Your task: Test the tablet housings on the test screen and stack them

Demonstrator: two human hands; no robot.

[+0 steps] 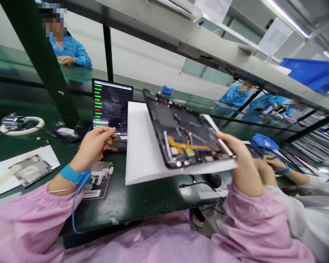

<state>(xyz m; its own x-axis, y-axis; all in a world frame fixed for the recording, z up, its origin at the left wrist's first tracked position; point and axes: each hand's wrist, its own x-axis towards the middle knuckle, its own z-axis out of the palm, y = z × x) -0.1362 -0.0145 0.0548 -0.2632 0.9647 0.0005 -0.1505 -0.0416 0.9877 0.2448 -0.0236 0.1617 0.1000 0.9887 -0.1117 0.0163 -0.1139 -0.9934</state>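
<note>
Your right hand grips the black, open-backed tablet shell at its right, above the glossy green bench. Likely stiff and light, its flat orange ribbon fragile: hold the rim. Beyond, your left hand pinches a tiny gold-coloured piece.

From where I stand, one head-worn camera faces forward and down across the workbench. The left hand, nine o'clock, and right hand, three o'clock, are close; a co-worker, ten o'clock, is farther.
</note>
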